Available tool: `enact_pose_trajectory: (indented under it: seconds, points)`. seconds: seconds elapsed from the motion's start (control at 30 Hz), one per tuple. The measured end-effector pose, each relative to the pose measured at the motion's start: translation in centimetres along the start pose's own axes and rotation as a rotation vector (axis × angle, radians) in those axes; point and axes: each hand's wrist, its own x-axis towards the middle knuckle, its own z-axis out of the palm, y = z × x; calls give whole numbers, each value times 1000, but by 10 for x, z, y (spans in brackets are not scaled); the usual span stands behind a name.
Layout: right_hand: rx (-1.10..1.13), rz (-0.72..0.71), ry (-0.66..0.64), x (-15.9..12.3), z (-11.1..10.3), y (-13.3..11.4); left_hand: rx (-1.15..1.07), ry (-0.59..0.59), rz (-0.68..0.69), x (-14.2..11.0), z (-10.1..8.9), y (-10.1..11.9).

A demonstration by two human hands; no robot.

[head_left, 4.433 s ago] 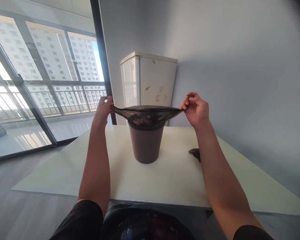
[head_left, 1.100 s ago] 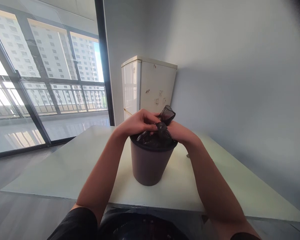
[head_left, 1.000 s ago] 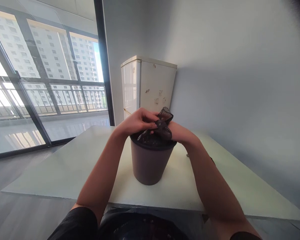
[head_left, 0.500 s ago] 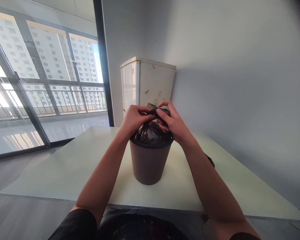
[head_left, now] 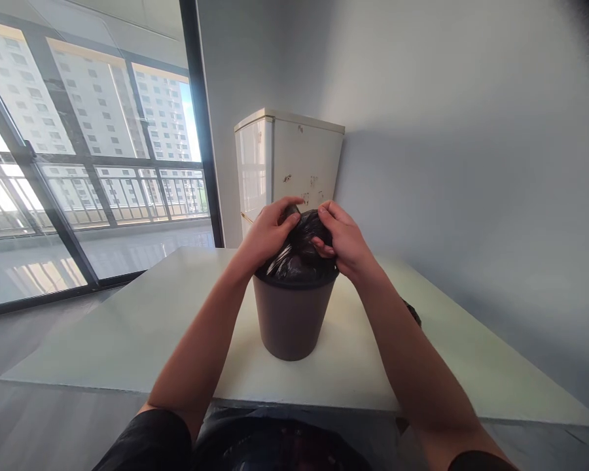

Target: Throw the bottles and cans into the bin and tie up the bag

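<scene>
A brown trash can [head_left: 294, 317] stands upright on the pale tabletop. Out of its dark rim bulges a black plastic garbage bag [head_left: 297, 265], gathered towards the top. My left hand [head_left: 269, 232] grips the bag's gathered top on the left, thumb and fingers closed on the plastic. On the other side my right hand [head_left: 343, 235] pinches the bag between thumb and forefinger, with its lower fingers curled against the plastic. Both hands are just above the rim. What lies inside the can is hidden by the bag.
The pale table [head_left: 127, 340] spreads to both sides. A small dark object [head_left: 412, 313] lies beyond my right forearm, partly hidden. Behind the table is a worn white refrigerator [head_left: 304, 157]. A glass sliding door [head_left: 93, 196] is at the left, a grey wall [head_left: 461, 163] at the right.
My hands have moved slightly apart. The dark twisted strip of bag that lay across between them now shows as loose, gathered plastic. The trash can has stayed in place.
</scene>
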Motion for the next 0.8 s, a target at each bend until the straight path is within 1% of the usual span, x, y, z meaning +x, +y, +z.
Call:
enact_pose_trajectory:
  seconds: [0.07, 0.13, 0.17, 0.2, 0.33, 0.47, 0.53, 0.63, 0.73, 0.8]
  points:
    - [-18, -15, 16, 0, 0, 1, 134, -18, 13, 0, 1, 1]
    - [-33, -19, 23, 0, 0, 1, 220, 27, 40, 0, 1, 4]
    - [-37, -14, 15, 0, 0, 1, 223, 57, 56, 0, 0, 5]
    - [-41, -9, 3, 0, 0, 1, 197, 72, 69, 0, 0, 7]
    - [-59, -7, -22, 0, 1, 1, 52, 41, 70, 0, 0, 10]
    - [-37, -21, 11, -2, 2, -2, -31, 111, 75, -1, 2, 10]
    - [-19, -30, 24, -3, 3, -3, -44, 138, 81, -1, 2, 10]
    - [-9, -27, 19, -2, 2, -2, 22, 167, 98, -1, 1, 10]
    - [-6, -20, -8, -1, 0, -1, 89, 122, 134, -3, -2, 13]
    - [-6, -13, -4, 0, -1, -1, 125, 75, 168, -4, -3, 15]
